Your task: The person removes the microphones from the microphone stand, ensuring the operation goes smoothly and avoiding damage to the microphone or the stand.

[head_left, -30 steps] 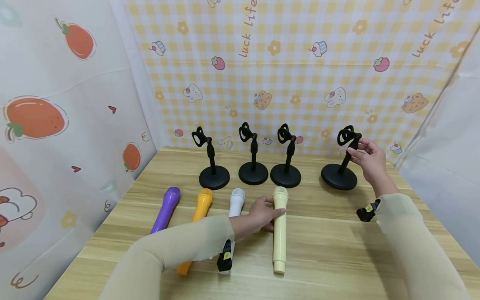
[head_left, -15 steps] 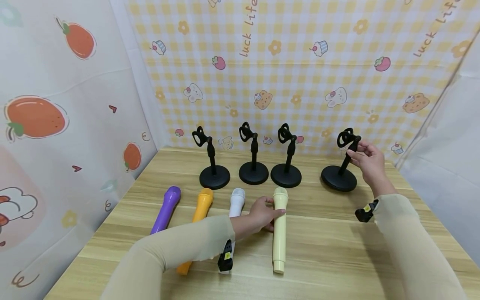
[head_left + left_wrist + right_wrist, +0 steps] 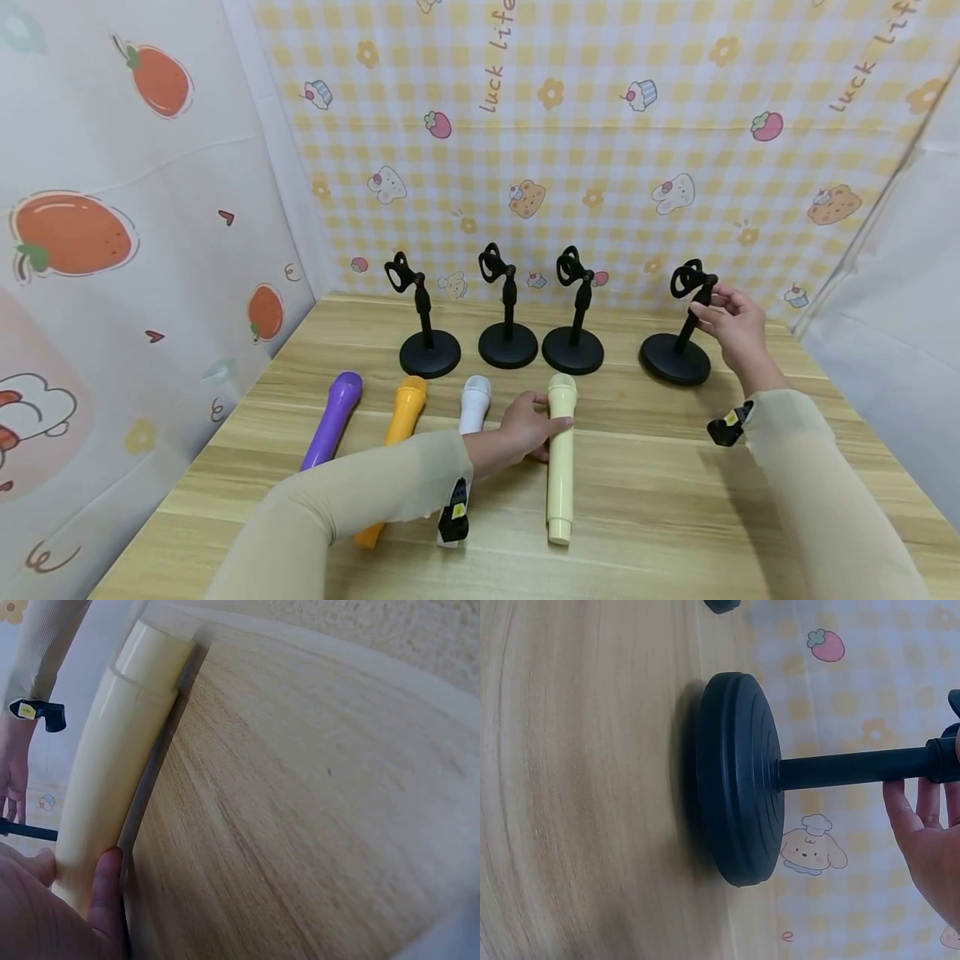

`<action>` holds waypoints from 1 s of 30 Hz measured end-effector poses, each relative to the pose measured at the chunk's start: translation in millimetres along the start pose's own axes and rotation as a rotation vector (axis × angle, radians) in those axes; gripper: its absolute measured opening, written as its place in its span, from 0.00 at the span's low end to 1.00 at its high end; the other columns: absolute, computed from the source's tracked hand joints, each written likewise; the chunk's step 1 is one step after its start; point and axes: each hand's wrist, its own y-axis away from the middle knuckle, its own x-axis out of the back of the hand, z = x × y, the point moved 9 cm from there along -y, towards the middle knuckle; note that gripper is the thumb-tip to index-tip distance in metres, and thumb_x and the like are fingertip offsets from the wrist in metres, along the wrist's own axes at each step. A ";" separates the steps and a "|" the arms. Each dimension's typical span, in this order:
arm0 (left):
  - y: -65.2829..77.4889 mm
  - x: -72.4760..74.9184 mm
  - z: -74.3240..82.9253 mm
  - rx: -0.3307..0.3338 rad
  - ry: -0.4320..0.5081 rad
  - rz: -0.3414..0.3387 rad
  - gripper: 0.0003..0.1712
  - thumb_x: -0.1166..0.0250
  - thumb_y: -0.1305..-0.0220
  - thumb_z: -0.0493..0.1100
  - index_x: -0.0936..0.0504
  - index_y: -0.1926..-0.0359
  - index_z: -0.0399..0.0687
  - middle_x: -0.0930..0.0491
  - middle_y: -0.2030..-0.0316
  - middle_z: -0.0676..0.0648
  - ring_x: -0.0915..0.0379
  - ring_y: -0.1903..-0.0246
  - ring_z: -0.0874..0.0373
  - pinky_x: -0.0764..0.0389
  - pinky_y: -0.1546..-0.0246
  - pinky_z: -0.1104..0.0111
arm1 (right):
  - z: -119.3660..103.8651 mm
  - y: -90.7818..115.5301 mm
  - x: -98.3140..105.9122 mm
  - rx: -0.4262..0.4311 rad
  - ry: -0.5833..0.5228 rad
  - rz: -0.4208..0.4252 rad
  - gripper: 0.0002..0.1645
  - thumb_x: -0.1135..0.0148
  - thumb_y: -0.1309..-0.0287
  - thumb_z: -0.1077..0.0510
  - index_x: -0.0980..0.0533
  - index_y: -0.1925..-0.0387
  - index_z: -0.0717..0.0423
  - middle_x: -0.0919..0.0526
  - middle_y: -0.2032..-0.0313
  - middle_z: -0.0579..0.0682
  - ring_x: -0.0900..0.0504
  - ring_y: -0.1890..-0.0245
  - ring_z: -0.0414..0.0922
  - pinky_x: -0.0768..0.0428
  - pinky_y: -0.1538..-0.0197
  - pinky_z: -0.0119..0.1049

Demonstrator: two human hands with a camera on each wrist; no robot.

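A pale yellow microphone (image 3: pixel 560 487) lies on the wooden table, head toward the back. My left hand (image 3: pixel 523 427) pinches it just below the head, thumb on one side and fingers on the other, as the left wrist view (image 3: pixel 52 907) also shows. At the right, a black desktop microphone stand (image 3: pixel 675 360) leans a little to the right, its clip at the top. My right hand (image 3: pixel 738 333) grips the upper part of its pole. In the right wrist view the round base (image 3: pixel 739 780) casts a shadow on the table beside it.
Three more black stands (image 3: pixel 430 354) (image 3: pixel 507 346) (image 3: pixel 573 350) stand along the back. Left of the yellow microphone lie white (image 3: pixel 474 404), orange (image 3: pixel 402 417) and purple (image 3: pixel 330 425) microphones, partly under my left forearm. A checked cloth (image 3: pixel 585 150) hangs behind the table.
My right hand and the stand it holds have shifted slightly left and toward me. My left hand keeps its hold on the pale yellow microphone, which stays in place.
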 end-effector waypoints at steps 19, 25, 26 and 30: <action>1.5 0.0 2.0 -0.021 -0.016 -0.002 0.30 0.27 0.43 0.43 0.29 0.43 0.41 0.25 0.70 0.48 0.31 0.88 0.58 0.22 0.87 0.68 | 12.4 -1.5 -0.5 -0.041 -0.015 -0.024 0.17 0.35 0.45 0.73 0.25 0.58 0.53 0.27 0.62 0.46 0.19 0.68 0.37 0.18 0.65 0.29; 2.4 0.5 3.6 -0.037 -0.030 0.006 0.30 0.26 0.44 0.42 0.29 0.43 0.40 0.25 0.69 0.48 0.27 0.84 0.57 0.22 0.87 0.67 | 13.9 -0.7 -0.8 -0.057 -0.035 -0.027 0.17 0.36 0.44 0.74 0.26 0.58 0.53 0.28 0.61 0.47 0.19 0.67 0.37 0.18 0.64 0.29; 2.3 0.6 3.9 -0.040 -0.032 0.007 0.30 0.26 0.44 0.42 0.28 0.43 0.40 0.25 0.68 0.48 0.27 0.83 0.57 0.22 0.87 0.67 | 14.2 -0.8 -0.7 -0.057 -0.040 -0.026 0.17 0.36 0.44 0.74 0.26 0.58 0.53 0.28 0.62 0.47 0.19 0.68 0.37 0.18 0.64 0.30; 1.7 0.7 4.5 -0.054 -0.038 0.007 0.31 0.25 0.45 0.42 0.28 0.43 0.40 0.26 0.67 0.48 0.26 0.78 0.57 0.21 0.86 0.66 | 15.4 -0.8 -0.9 -0.054 -0.052 -0.027 0.17 0.36 0.44 0.74 0.25 0.58 0.54 0.28 0.62 0.47 0.19 0.68 0.37 0.18 0.64 0.30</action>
